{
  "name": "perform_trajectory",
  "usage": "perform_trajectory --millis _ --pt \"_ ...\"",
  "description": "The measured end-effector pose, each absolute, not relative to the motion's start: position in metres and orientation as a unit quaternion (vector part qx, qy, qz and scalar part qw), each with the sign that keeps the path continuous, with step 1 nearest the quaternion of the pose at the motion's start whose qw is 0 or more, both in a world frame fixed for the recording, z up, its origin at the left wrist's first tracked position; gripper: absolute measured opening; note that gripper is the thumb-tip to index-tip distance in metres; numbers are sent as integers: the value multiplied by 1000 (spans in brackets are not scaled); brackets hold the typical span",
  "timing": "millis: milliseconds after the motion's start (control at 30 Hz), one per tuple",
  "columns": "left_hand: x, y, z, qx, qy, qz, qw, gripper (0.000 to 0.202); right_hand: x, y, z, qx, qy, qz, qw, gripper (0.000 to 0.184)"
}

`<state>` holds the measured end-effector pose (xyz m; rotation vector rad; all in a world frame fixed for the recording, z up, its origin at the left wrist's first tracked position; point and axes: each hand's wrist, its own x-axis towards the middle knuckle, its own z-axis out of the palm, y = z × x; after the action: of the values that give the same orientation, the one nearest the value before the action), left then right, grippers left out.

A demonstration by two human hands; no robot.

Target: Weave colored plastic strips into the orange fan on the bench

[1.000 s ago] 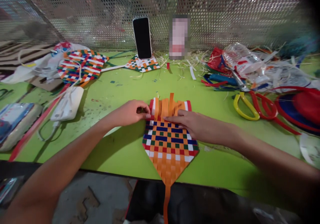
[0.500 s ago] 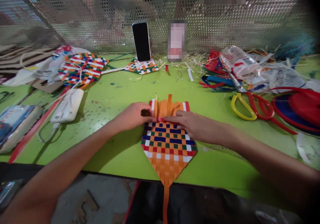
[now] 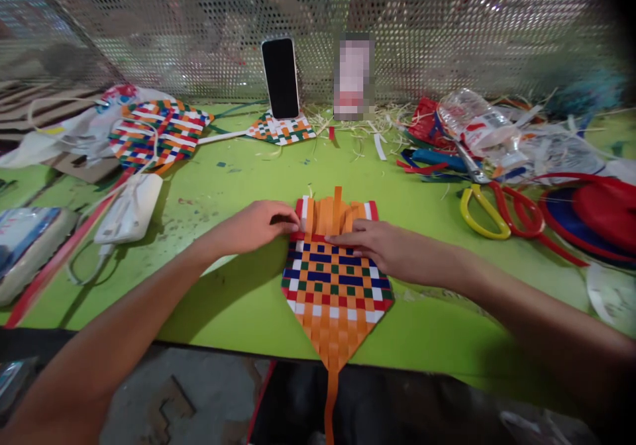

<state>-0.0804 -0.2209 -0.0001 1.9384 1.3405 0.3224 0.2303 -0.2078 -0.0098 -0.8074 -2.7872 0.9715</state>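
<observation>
Loosely curled hands (image 3: 265,225) (image 3: 375,243) touch the weave (image 3: 338,291).

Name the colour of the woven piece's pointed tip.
The pointed tip is orange, seen best in the head view.

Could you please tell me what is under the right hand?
Under the right hand is part of the woven piece, with orange, white and red strip ends showing beyond it. The weave directly beneath the hand is covered, so its pattern cannot be seen.
</observation>
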Motion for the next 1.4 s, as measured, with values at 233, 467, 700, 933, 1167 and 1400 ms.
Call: perform_trajectory --millis 233,467,700,933,1167,1400 --pt "-85 -215 0 734 529 127 405 17 232 -208 -6 -267 -897 350 34 56" --pt "-85 -214 5 738 540 98 393 22 230 -211 3 -286 -880 378 41 40" --pt "-84 -218 6 769 526 80 353 38 231 -207 -5 -266 -897 350 44 46" --pt "-81 -216 1 770 530 90 344 36 229 -208 -3 -269 -906 324 33 52" --pt "-79 -218 2 768 531 93 346 35 229 -209 -2 -285 -899 330 36 62" --pt "-79 -219 -1 772 530 99 336 31 231 -207 -4 -266 -905 331 36 58"
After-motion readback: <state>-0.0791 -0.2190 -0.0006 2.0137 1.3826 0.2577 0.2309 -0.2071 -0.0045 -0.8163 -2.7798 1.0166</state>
